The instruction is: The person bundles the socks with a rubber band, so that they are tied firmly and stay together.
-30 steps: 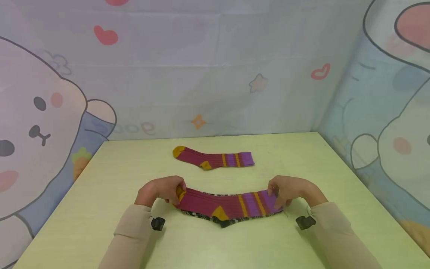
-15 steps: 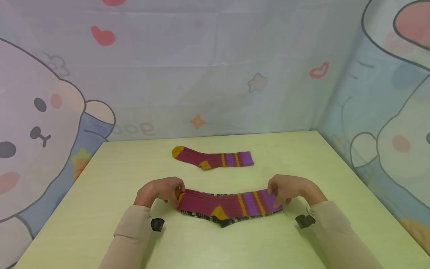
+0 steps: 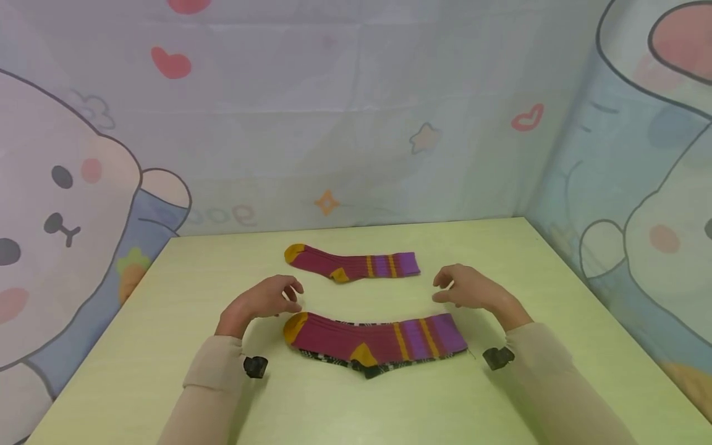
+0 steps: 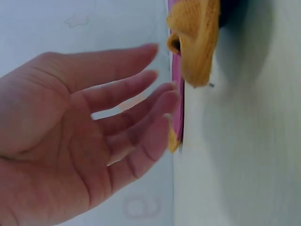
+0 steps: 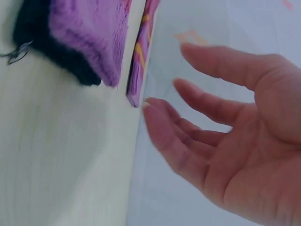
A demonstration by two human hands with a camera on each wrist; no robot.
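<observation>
A maroon sock with mustard toe and heel and purple-striped cuff lies flat across the table's middle. Under it, a black-and-white patterned sock peeks out along both long edges. My left hand hovers above the mustard toe, fingers loosely bent and holding nothing. Over by the purple cuff, my right hand is raised with thumb and fingers apart, also holding nothing. In the left wrist view the toe stands just beyond the fingertips. The right wrist view shows the purple cuff over the dark one.
A matching maroon sock lies flat farther back on the pale table. Behind and at both sides hangs a printed cloth backdrop with cartoon animals. A loose dark thread trails from the dark cuff.
Both hands have let go of the stacked socks' ends and lifted up and away toward the back. The toe and cuff are now uncovered; the socks stay in place.
</observation>
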